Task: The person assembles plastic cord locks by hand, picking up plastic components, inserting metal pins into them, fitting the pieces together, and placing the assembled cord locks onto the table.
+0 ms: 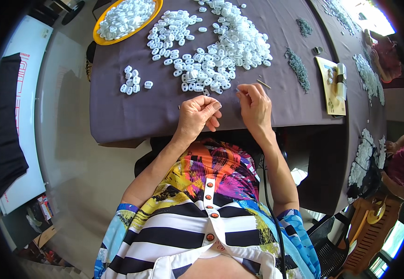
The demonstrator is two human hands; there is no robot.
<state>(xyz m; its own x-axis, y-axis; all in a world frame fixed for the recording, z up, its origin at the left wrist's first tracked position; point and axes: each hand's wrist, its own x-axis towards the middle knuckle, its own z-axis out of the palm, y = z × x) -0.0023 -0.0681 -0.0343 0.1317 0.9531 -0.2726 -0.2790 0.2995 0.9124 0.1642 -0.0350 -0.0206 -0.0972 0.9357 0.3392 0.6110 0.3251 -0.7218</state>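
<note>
My left hand is closed in front of the pile, thumb pressed against the fingers. A pale spot shows at its fingertips, too small to name. Just to the right, my right hand has thumb and forefinger pinched together, and what they hold, if anything, cannot be made out. Beyond both hands lies a large spread of small white oval plastic pieces with holes in them. A small group of white pieces sits apart on the left. Close to my right fingertips lies a thin brass-coloured rod.
A yellow oval tray heaped with white pieces stands at the far left of the dark-clothed table. To the right are heaps of small dark grey parts and a yellow pad bearing a white roll. Other people sit at the far right.
</note>
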